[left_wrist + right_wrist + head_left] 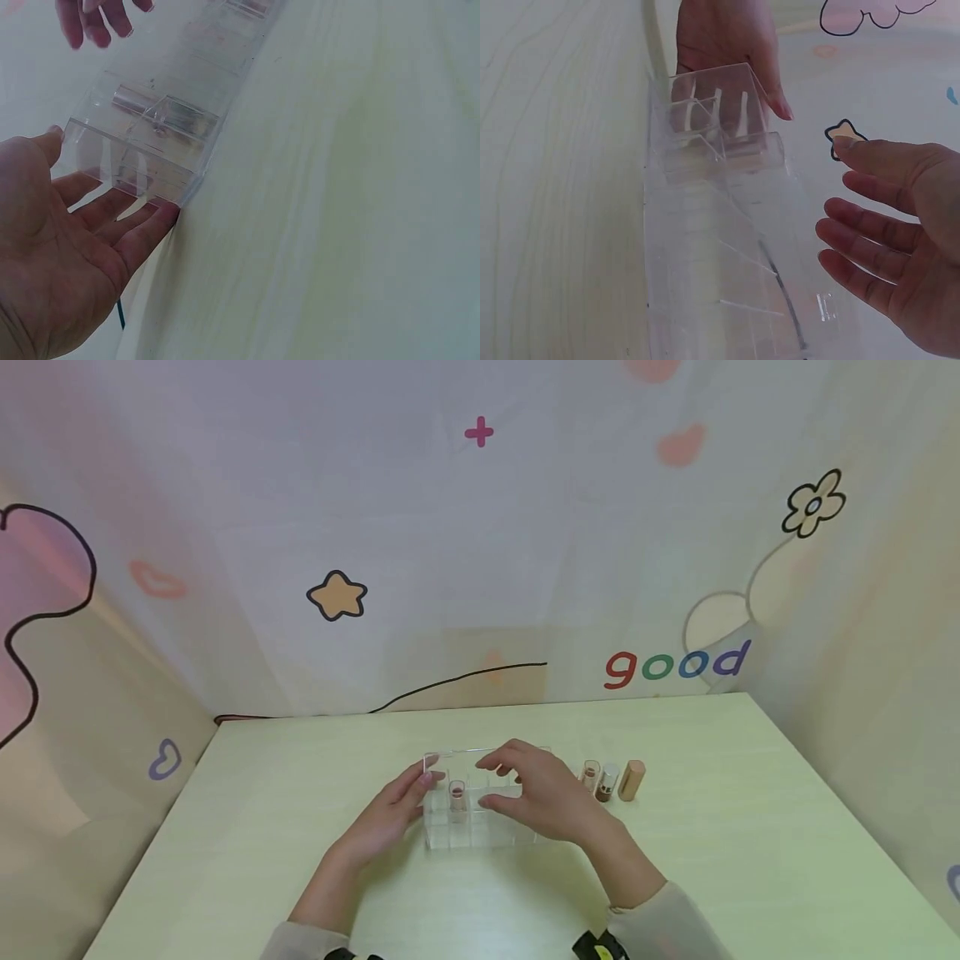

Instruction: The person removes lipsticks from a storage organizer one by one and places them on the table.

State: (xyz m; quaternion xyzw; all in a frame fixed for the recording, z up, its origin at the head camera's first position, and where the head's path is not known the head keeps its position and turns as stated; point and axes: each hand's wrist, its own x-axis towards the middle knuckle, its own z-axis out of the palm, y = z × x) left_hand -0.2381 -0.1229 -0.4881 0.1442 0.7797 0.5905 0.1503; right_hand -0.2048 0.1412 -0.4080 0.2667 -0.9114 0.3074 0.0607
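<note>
A clear plastic cosmetics organizer (pixel 491 833) with several compartments stands on the table. My left hand (pixel 388 818) grips its left end, the thumb along the back edge and the fingers against the end wall. One clear-capped lipstick tube (pixel 457 798) stands in a compartment near that end; in the right wrist view the tube (pixel 756 152) sits just in front of my left hand. Over the organizer's right part hovers my right hand (pixel 546 789), its fingers loosely bent and apart from the thumb. Nothing is between them, as the right wrist view of this hand (pixel 907 232) also shows.
Right of the organizer, three small cosmetic tubes stand in a row: a clear-capped one (pixel 590 774), a silver-and-brown one (pixel 607 783) and a tan one (pixel 632 781). The pale table (pixel 750 827) ends at a printed cloth backdrop (pixel 420 527).
</note>
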